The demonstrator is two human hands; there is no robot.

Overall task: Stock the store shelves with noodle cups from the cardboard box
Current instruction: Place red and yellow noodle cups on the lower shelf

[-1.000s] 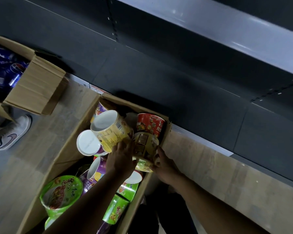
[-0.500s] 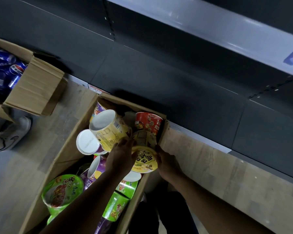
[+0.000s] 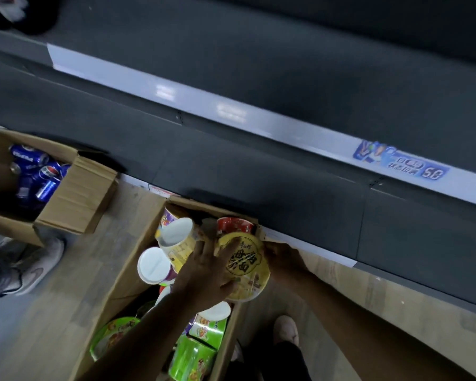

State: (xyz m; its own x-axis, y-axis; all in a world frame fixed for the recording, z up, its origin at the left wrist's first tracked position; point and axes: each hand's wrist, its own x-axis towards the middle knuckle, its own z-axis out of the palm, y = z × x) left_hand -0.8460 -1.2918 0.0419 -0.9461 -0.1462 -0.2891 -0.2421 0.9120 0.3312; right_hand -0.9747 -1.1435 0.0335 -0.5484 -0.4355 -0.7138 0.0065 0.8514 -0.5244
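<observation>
1. A yellow noodle cup is held between both hands above the far right corner of the cardboard box, its printed lid facing up toward the camera.
2. The left hand lies spread over the cup's left side, fingers splayed across the lid and rim, grasping it.
3. The right hand presses the cup's right side from behind; most of its fingers are hidden by the cup, yet it plainly clasps it.
4. The box stands on the wooden floor, its far end just beside the bottom shelf.
5. Inside lie more cups: a red cup at the far end, a pale yellow cup on its side, a purple cup with a white base, and green cups near the camera.
6. A second box to the left holds blue soda cans.
7. A pale shoe rests on the floor below that box.
8. A white strip on the upper shelf edge carries a blue price tag.
</observation>
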